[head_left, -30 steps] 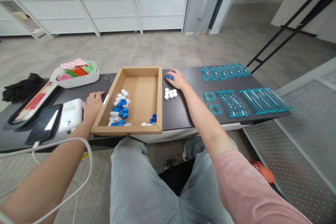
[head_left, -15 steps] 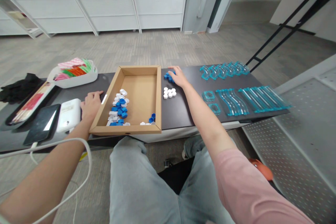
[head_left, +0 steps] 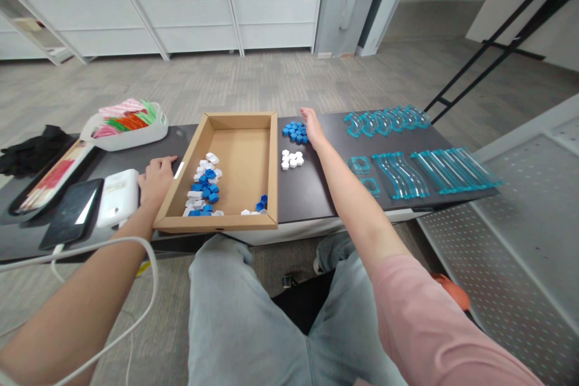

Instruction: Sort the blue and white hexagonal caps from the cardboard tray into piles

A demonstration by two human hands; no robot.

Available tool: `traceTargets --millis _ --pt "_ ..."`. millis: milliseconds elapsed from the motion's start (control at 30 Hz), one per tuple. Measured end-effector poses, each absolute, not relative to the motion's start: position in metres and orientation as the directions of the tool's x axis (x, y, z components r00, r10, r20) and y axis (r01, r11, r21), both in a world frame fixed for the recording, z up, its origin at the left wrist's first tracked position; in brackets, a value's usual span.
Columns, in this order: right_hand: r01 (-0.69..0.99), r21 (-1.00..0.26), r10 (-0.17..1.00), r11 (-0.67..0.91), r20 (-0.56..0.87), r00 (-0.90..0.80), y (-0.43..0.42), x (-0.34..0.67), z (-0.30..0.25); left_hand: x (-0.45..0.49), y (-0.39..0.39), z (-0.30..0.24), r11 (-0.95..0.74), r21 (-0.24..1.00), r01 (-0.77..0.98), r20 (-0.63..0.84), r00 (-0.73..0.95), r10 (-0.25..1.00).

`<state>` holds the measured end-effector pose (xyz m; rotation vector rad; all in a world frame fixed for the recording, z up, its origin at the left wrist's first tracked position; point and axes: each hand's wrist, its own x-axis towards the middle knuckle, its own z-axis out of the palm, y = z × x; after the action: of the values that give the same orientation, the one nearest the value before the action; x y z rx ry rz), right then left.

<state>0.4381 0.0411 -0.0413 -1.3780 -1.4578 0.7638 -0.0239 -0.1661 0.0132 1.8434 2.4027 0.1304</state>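
I see blue pieces (head_left: 295,132) and white pieces (head_left: 292,160) clustered apart, mixed pieces (head_left: 210,187) left in the box (head_left: 273,169), my right hand (head_left: 313,126) and left hand (head_left: 156,178) unclenched, gripping nothing visible.

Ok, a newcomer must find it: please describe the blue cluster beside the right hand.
On the dark table, find the open cardboard box. Just past its right wall, toward the table's far edge, lies the blue cluster, with the right hand beside it. The neighbouring cluster is white, and other blue pieces lie inside the box.
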Motion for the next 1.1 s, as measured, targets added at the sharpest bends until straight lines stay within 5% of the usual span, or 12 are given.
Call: traceTargets --millis 167,367,600,1100 --pt "0.492 -0.854 0.967 0.167 0.239 0.086 0.027 0.457 -0.022 -0.023 -0.167 0.013 0.260 0.135 0.956 -0.026 -0.258 0.966" --pt "0.746 -0.645 0.970 0.168 0.241 -0.010 -0.005 0.474 -0.008 -0.021 -0.168 0.015 0.263 0.138 0.955 -0.027 -0.261 0.965" --pt "0.757 -0.645 0.994 0.105 0.046 -0.099 -0.020 0.464 -0.003 -0.021 -0.168 0.016 0.262 0.145 0.954 -0.035 -0.260 0.965" --pt "0.759 -0.630 0.987 0.163 0.106 -0.124 -0.017 0.455 -0.009 -0.025 -0.165 0.014 0.273 0.144 0.951 -0.049 -0.269 0.962"
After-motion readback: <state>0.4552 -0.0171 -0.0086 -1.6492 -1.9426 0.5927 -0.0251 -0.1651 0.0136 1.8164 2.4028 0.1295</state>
